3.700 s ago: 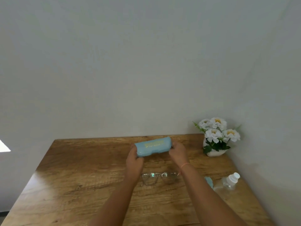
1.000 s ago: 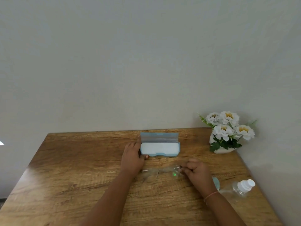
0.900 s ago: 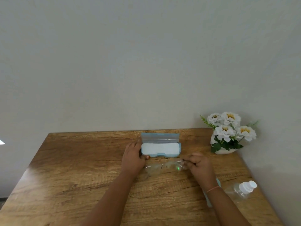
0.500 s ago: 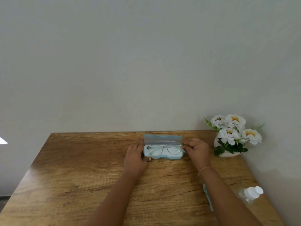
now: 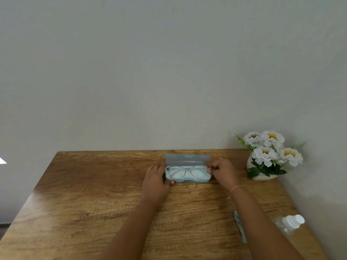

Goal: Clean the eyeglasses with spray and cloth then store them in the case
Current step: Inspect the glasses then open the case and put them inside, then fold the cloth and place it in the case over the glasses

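Wooden table (image 5: 78, 199) set against a plain wall. Pale blue case (image 5: 187, 178) lies open near the far edge, lid upright, eyeglasses (image 5: 187, 170) resting inside. Left hand (image 5: 155, 182) grips the case's left end; right hand (image 5: 224, 170) pinches the frame's right corner, fingers curled. White flowers in a pot (image 5: 268, 156) stand at far right. Spray bottle (image 5: 290, 224) lies near the right edge; blue cloth (image 5: 239, 225) shows only as a strip beside the right forearm.
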